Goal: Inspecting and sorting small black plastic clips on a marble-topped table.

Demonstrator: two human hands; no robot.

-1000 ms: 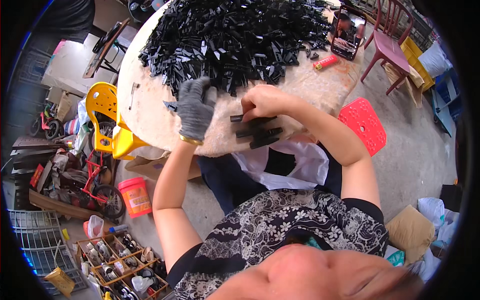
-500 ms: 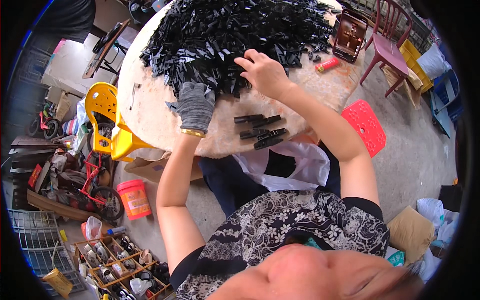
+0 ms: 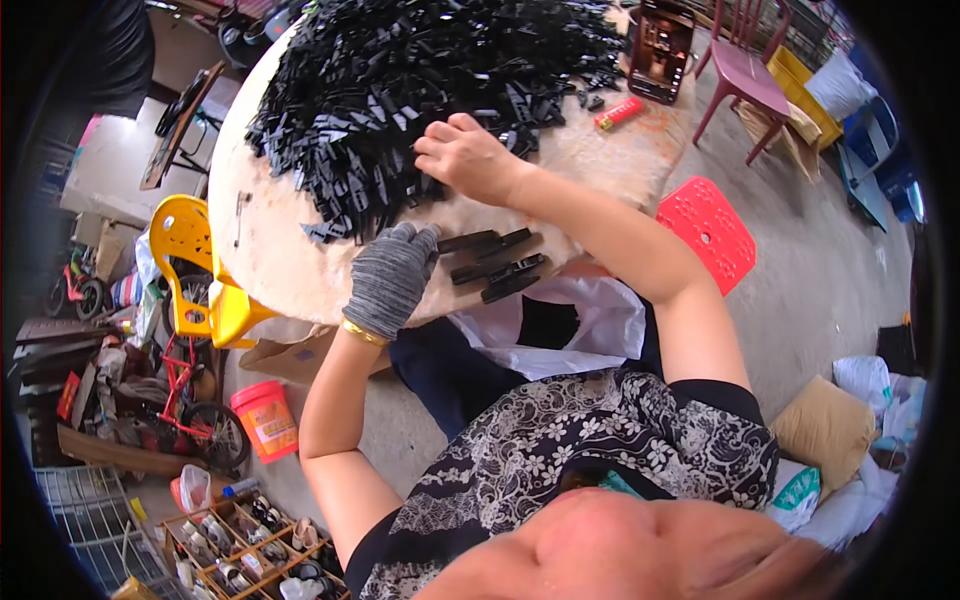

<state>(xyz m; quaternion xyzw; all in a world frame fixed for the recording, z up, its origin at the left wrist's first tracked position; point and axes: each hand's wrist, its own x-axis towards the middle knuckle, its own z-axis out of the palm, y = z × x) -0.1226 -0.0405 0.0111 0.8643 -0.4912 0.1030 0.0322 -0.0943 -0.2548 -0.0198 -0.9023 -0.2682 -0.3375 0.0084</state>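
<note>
Grey concrete floor (image 3: 840,270) — red stool (image 3: 706,228), yellow chair (image 3: 200,270).

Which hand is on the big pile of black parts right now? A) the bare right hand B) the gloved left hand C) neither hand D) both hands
A: the bare right hand reaches into the pile of black parts, while the gloved left hand rests on the table edge beside the small set of black pieces.

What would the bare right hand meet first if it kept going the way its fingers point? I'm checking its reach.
Likely the big heap of black plastic pieces; the right hand sits at its edge, fingers pointing into it.
</note>
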